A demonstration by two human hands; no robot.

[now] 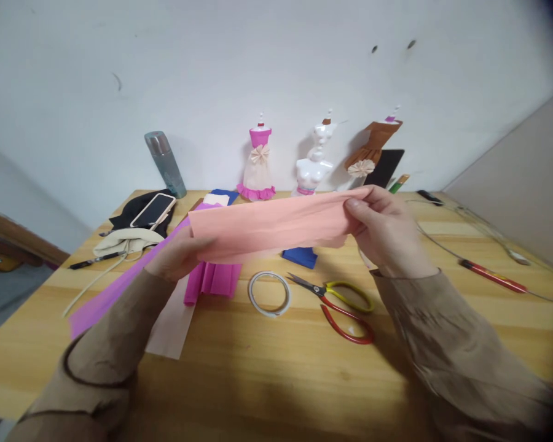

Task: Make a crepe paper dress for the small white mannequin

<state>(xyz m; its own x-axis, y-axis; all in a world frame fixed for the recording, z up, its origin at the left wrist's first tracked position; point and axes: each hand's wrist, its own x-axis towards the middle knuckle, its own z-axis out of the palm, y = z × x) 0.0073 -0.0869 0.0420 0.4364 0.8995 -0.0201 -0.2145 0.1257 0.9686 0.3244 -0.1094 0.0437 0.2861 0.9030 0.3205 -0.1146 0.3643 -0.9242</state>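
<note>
no text, label, brand, number or sign can be read. the surface of the bottle (166, 164) by the wall is too blurred to give any letters, the red handle (493, 276) on the right of the bench (258, 380) is too small for print to be made out, and the dark phone screen (153, 210) shows nothing legible.

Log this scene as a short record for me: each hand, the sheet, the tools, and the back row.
Left hand: grips the left end of the peach sheet
Right hand: pinches its right end
Sheet position: raised above the table
Tools: scissors with one yellow and one red handle, right of a tape roll
Back row: three small mannequins
</note>
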